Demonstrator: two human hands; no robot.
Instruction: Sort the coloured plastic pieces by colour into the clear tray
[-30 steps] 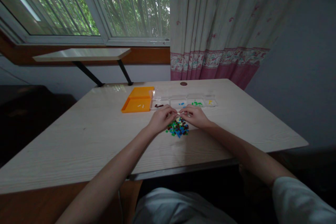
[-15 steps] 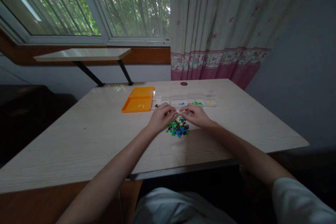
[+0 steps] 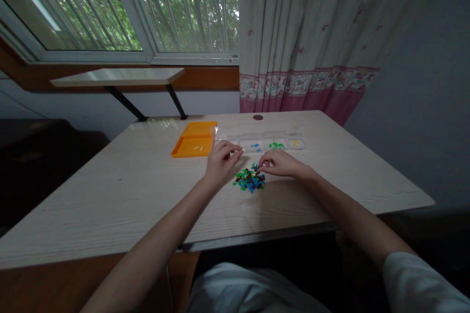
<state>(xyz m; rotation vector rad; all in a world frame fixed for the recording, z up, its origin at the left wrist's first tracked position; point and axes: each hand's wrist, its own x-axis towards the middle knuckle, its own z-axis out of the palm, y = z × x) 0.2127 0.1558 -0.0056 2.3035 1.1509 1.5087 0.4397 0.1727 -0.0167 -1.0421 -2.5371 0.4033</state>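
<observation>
My left hand (image 3: 221, 159) pinches a small whitish piece (image 3: 243, 150) between thumb and fingertips, just in front of the clear compartment trays. My right hand (image 3: 281, 163) has its fingers closed at the upper right edge of a pile of small flat pieces (image 3: 249, 179); whether it grips one is hidden. Green, blue and dark brown pieces make up most of the pile. Behind the hands, the clear plastic tray (image 3: 263, 148) holds a few blue pieces (image 3: 256, 147), several green pieces (image 3: 276, 145) and some yellow pieces (image 3: 295, 143) in separate compartments.
An open orange case (image 3: 176, 150) with a few whitish pieces (image 3: 199, 148) lies left of the trays. The wooden table (image 3: 147, 195) has a round brown cable hole (image 3: 258, 117) near its back edge. A raised shelf (image 3: 121, 77) stands at the back left.
My hands have parted. The left moved slightly left with the whitish piece, while the right came down and to the right, onto the edge of the pile.
</observation>
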